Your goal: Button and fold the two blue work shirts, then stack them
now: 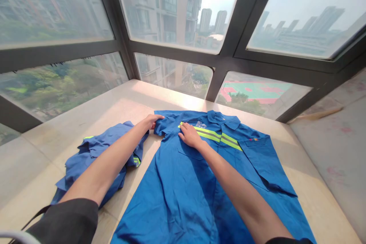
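Observation:
A blue work shirt [185, 183] with a yellow-green reflective stripe across the chest lies spread on the sill, collar at the far side. Its right-hand sleeve is folded in over the front. At the end of the other sleeve, my left hand [151, 121] grips the cuff between thumb and fingers. My right hand [189, 135] rests on the chest, fingers stretched out over the stripe beside a small white print. Under and beside my left forearm lies a second blue garment [100, 141], crumpled, with bits of the same bright trim.
The pale stone sill [137, 95] runs up to dark window frames [177, 50] at the back and left. A patterned wall [337, 152] bounds the right side. A white curved object [18, 236] shows at the bottom left corner.

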A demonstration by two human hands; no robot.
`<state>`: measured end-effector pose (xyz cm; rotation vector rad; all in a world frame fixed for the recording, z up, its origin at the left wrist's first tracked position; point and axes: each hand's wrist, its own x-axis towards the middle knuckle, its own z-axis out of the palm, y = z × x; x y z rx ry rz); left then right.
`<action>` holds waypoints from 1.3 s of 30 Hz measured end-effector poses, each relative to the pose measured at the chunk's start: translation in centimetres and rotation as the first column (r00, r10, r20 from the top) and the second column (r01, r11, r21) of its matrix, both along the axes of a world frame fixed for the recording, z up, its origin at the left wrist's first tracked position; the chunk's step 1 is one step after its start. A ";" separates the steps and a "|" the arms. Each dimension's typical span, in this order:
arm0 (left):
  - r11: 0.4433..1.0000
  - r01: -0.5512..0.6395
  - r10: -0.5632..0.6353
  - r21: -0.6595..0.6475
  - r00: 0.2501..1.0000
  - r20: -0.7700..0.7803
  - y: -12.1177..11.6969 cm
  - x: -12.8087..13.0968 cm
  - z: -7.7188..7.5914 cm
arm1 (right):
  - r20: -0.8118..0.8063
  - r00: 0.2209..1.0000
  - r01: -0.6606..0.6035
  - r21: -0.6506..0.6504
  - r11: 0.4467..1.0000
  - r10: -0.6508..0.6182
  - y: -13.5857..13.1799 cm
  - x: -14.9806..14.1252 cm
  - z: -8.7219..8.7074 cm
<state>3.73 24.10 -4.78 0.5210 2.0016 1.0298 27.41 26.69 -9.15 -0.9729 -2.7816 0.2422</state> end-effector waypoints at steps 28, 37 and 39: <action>0.563 0.812 -0.659 0.156 0.555 -0.508 -6.4 8.8 1.1 | -0.344 0.502 -0.367 -0.915 0.164 -0.794 3.1 3.8 5.3; 0.831 0.452 -0.283 0.326 0.846 -0.451 -4.6 8.7 -0.9 | -0.332 0.364 -0.225 -0.938 0.263 -0.871 3.5 4.2 5.0; 0.899 0.305 -0.200 0.313 0.924 -0.326 -1.9 8.0 -1.2 | -0.294 0.373 -0.233 -0.948 0.218 -0.880 2.4 5.1 4.3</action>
